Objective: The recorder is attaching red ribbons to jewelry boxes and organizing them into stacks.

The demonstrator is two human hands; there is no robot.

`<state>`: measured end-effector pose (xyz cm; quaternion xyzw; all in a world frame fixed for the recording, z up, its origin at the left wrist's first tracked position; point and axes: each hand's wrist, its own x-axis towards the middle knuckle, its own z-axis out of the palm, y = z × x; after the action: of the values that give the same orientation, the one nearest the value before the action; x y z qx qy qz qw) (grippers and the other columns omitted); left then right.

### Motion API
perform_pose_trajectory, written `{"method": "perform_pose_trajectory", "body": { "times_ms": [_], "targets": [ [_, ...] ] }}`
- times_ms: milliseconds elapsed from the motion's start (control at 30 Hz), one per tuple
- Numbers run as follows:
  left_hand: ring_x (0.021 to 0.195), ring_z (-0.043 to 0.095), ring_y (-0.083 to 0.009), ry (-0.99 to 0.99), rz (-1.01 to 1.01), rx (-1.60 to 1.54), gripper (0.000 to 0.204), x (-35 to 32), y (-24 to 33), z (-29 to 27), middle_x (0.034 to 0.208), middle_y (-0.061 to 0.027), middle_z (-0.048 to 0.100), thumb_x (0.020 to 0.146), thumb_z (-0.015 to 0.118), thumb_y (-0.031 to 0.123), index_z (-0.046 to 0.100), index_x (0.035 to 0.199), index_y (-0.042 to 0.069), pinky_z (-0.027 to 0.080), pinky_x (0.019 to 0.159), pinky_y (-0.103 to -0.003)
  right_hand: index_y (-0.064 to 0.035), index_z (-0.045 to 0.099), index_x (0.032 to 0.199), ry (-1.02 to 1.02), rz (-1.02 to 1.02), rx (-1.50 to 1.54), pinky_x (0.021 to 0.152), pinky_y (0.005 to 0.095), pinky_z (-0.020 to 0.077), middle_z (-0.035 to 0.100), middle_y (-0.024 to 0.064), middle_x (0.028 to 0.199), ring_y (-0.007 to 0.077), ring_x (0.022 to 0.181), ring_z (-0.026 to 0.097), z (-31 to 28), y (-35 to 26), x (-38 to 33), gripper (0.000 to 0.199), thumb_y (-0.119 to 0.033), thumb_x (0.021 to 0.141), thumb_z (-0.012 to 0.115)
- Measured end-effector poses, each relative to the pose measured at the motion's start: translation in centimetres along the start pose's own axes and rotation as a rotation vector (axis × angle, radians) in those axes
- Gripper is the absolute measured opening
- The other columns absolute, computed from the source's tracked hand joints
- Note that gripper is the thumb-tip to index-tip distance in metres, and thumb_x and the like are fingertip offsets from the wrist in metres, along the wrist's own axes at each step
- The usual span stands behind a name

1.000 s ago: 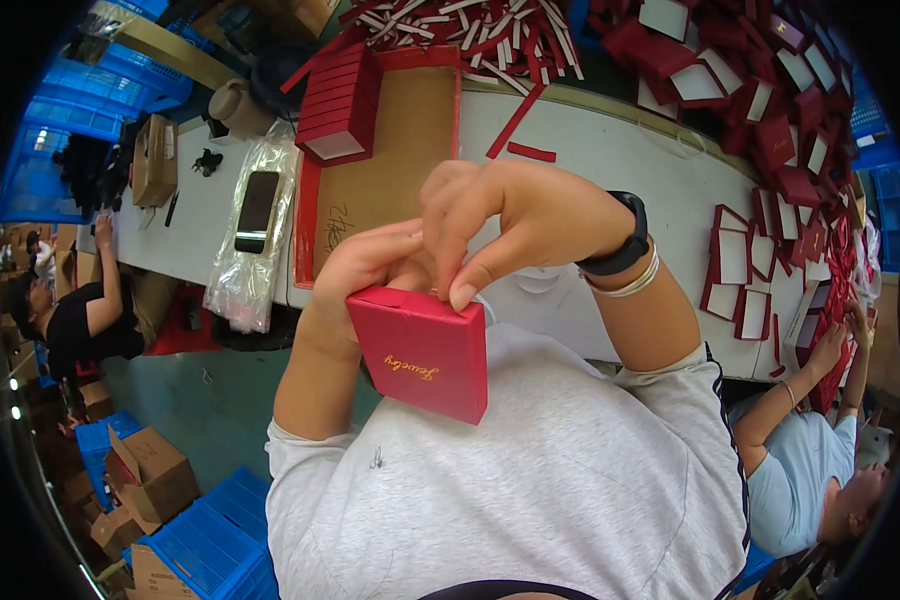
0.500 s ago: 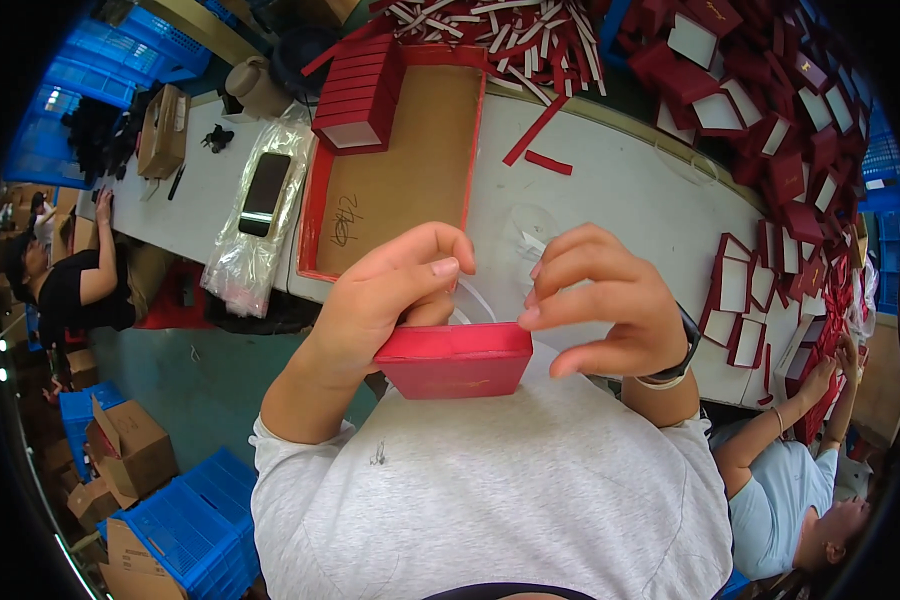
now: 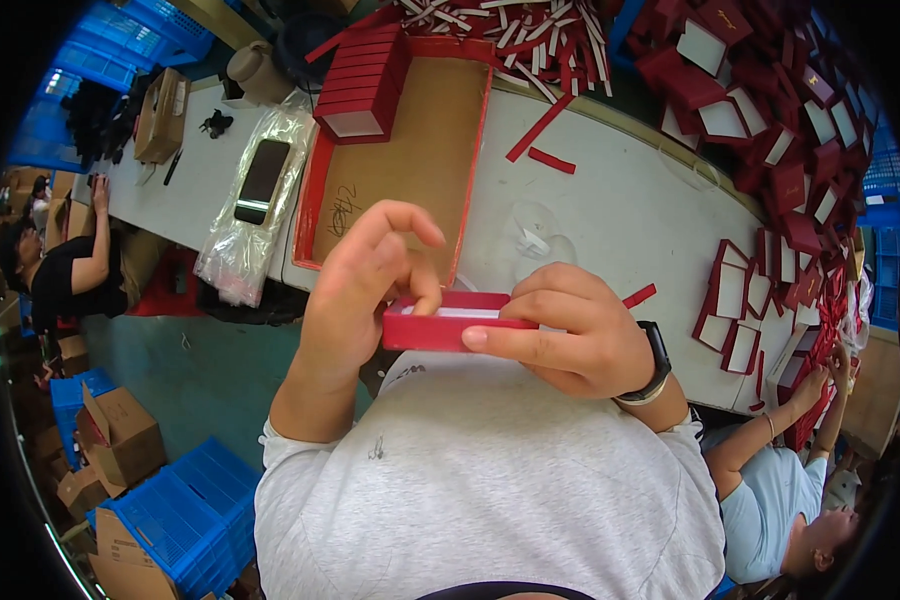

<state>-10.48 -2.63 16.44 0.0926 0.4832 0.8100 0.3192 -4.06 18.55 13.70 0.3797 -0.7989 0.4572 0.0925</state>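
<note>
A small red box [image 3: 435, 333], open at the top with a white inside, is held in front of my chest. My right hand [image 3: 580, 335] grips its right end, thumb along the front wall and fingers over the far side. At the left end is my left hand [image 3: 365, 275], with fingertips dipping inside the box and the index finger raised and bent. The left thumb is mostly hidden. A short red strip [image 3: 640, 296] sticks out behind my right hand; whether it is held or lies on the table I cannot tell.
Beyond my hands, a red-rimmed cardboard tray [image 3: 425, 130] holds a stack of red boxes [image 3: 360, 90]. Left of it, a phone [image 3: 263, 180] rests on clear plastic bags [image 3: 232, 255]. Red and white strips [image 3: 510, 30] and piled red boxes [image 3: 740, 100] lie farther off. People work at both sides.
The box has turned from showing its printed face to showing its open, white inside. My right hand has closed on its right end, and left fingers have entered it. A red strip now shows.
</note>
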Motion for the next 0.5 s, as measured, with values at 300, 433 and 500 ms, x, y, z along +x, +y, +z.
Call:
{"method": "perform_pose_trajectory", "body": {
  "times_ms": [300,433,500],
  "targets": [
    [0.077,0.054,-0.0162,-0.09,0.323,0.877,0.023,-0.6,0.1,-0.4,0.079,-0.0048,0.058,0.066,0.074,0.004,0.058,0.083,0.003,0.042,0.068,-0.026,-0.0143,0.062,0.109,0.149,-0.057,-0.327,0.067,0.0273,0.0427,0.059,-0.0012,0.08,0.016,0.074,0.056,0.3,0.6,0.2,0.035,-0.011,0.074,0.062],
    [0.073,0.049,-0.01,-0.007,0.302,0.727,0.021,-0.3,-1.3,-0.2,0.073,-0.0011,0.052,0.072,0.07,0.002,0.056,0.086,0.003,0.039,0.064,-0.022,-0.0132,0.061,0.106,0.167,-0.083,-0.358,0.068,0.0279,0.0429,0.06,-0.0012,0.081,0.016,0.073,0.057,1.3,0.3,0.2,0.032,-0.011,0.074,0.063],
    [0.072,0.047,-0.0077,0.063,0.315,0.646,0.021,-0.3,-1.6,0.1,0.072,0.0004,0.05,0.075,0.069,0.001,0.054,0.089,0.003,0.038,0.063,-0.021,-0.0131,0.061,0.104,0.239,-0.002,-0.351,0.068,0.0288,0.0432,0.06,-0.0013,0.081,0.0162,0.071,0.057,1.3,0.6,0.3,0.032,-0.01,0.072,0.064]
  ]
}}
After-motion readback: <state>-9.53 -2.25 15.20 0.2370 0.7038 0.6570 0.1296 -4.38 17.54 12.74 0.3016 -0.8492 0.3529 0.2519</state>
